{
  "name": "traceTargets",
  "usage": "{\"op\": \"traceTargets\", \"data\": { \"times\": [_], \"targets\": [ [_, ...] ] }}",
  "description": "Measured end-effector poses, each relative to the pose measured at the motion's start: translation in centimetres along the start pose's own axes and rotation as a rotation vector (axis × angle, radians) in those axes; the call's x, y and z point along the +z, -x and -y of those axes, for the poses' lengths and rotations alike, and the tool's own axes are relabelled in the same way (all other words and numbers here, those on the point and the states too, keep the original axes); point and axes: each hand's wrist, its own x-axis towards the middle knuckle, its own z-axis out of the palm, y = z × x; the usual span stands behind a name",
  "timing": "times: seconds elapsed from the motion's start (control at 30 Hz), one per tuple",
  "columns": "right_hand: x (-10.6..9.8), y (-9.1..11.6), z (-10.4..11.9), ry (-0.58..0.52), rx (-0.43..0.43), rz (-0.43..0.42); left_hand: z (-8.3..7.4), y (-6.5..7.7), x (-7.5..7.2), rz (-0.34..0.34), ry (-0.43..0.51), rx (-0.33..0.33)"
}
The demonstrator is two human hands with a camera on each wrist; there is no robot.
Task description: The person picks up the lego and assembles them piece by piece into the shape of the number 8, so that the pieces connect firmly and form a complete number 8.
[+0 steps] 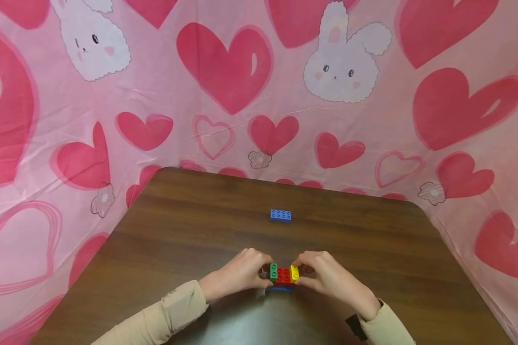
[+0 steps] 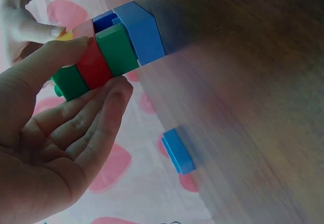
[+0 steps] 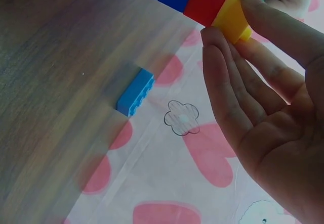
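A stack of toy building bricks stands on the table between the two hands. A wide red brick [image 1: 283, 275] bears a small green brick [image 1: 274, 271] on its left end and a small yellow brick [image 1: 294, 273] on its right end. Below the red one, the left wrist view shows another green brick [image 2: 117, 50] and a blue brick [image 2: 142, 32] at the bottom. My left hand [image 1: 241, 270] grips the stack's left end, thumb in front and fingers behind. With thumb and fingers, my right hand [image 1: 330, 274] pinches the yellow brick.
A separate blue brick [image 1: 280, 215], studs up, lies farther back on the brown wooden table [image 1: 198, 215]. Behind the table's far edge hangs a pink cloth [image 1: 241, 120] printed with hearts and rabbits.
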Motion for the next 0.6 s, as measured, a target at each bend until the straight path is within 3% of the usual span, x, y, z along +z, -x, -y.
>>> {"op": "traceTargets", "data": {
  "times": [0.33,0.6],
  "targets": [
    [0.2,0.1,-0.4,-0.091,0.022,0.002,0.4,0.0,0.2,0.014,0.064,-0.021],
    [0.3,0.3,-0.6,-0.134,0.049,-0.008,1.2,-0.1,-0.3,0.030,0.102,0.028]
  ]
}}
